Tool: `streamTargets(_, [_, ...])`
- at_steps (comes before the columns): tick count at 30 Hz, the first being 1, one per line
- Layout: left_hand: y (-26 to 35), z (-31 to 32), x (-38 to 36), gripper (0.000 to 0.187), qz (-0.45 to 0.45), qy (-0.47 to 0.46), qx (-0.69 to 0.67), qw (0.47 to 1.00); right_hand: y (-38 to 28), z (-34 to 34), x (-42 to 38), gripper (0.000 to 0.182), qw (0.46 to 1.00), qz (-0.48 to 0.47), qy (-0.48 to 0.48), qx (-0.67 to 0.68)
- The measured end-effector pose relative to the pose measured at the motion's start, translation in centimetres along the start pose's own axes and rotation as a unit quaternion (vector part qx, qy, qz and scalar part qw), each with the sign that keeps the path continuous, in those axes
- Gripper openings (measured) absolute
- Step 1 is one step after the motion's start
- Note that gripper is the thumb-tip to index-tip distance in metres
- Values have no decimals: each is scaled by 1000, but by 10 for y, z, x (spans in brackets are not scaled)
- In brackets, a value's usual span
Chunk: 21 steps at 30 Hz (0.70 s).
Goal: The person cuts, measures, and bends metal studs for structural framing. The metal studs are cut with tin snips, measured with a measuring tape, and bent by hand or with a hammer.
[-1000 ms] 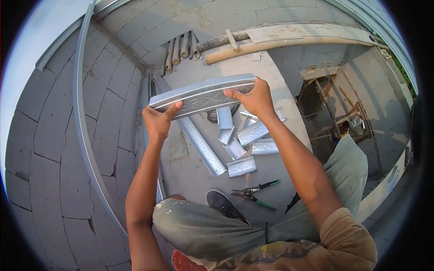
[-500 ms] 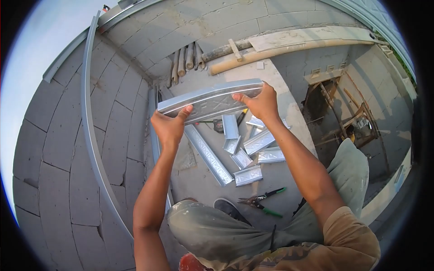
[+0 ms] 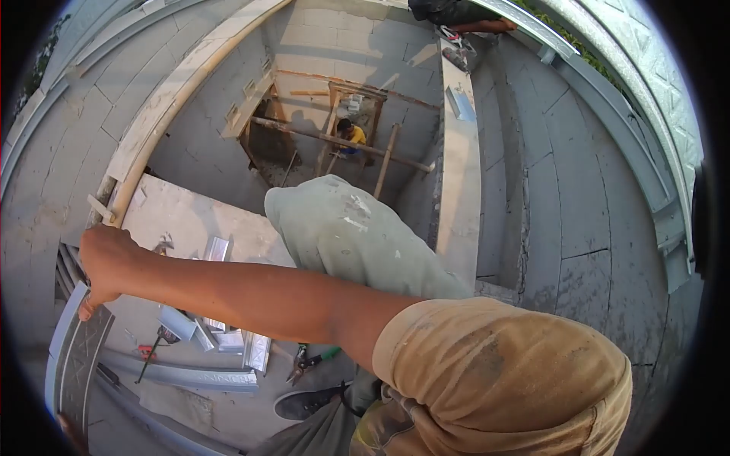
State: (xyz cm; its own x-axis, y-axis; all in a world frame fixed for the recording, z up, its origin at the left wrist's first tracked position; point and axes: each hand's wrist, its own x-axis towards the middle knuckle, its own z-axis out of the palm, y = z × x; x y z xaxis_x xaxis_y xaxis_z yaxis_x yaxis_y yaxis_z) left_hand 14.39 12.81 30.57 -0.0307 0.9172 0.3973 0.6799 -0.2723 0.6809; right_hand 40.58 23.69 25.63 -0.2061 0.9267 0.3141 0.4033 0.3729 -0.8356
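A short silver steel channel point(image 3: 80, 349) with an embossed web is held up at the left edge of the view. My right hand point(image 3: 106, 266) is closed around its upper end, thumb pressed on the inner face. Only a sliver of my left hand point(image 3: 70, 432) shows at the channel's lower end; its fingers are mostly hidden. Below my right forearm, several short channel offcuts point(image 3: 230, 340) lie on the slab beside a longer channel piece point(image 3: 198, 376). Green-handled tin snips point(image 3: 308, 363) rest near my shoe.
Beyond my knee the floor drops into a deep opening, where a person in yellow point(image 3: 352, 135) is below among wooden props point(image 3: 388, 161). A narrow wall ledge point(image 3: 458, 205) borders it. Another person point(image 3: 449, 14) is at the far top. A long pole point(image 3: 163, 125) lies along the left side.
My view has turned to the right, toward the opening and the right wall. The channel, still held, now appears at the far left, and my left arm has gone out of view.
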Motion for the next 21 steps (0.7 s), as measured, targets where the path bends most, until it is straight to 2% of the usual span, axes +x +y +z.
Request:
streamTargets(1, [4,9,5,50,19,-5,1,1000,-5,-14,1,76,978,-56,98,-174])
streamTargets(2, [9,18,11,50,40,-8,0,999,-10,-28,4,76,977,-51,102,-182])
streamTargets(4, [21,44,28,51,85,-19,-8,996,-21,-55,11,79,947,-174,-44,-266])
streamTargets(5, [28,58,35,51,107,-26,-14,994,-32,-66,16,77,931,-95,-231,-267])
streamTargets(6, [37,71,41,51,128,-31,-18,991,-22,-70,19,77,931,-83,-228,-273])
streamTargets(8, [52,87,52,52,169,-31,-15,985,1,-71,28,71,925,-131,-202,-295])
streamTargets(11, [65,97,65,53,208,-25,14,978,18,-140,-18,65,959,-144,-60,-237])
streamTargets(13, [74,101,73,54,232,-28,38,972,-14,-196,-71,64,925,-42,-127,-356])
streamTargets(15, [85,104,87,54,258,-12,57,964,5,-222,-104,61,913,-133,-58,-381])
streamTargets(17, [103,108,101,55,287,3,76,955,3,-245,-135,61,924,-41,-99,-366])
streamTargets(19, [153,157,77,55,281,12,-26,959,27,-261,-158,62,954,-72,-33,-288])
streamTargets(20, [166,176,67,54,256,-11,-52,965,33,-265,-168,62,954,-73,-33,-288])
streamTargets(21, [174,192,58,52,229,-32,-78,970,36,-267,-175,61,949,-15,-21,-314])
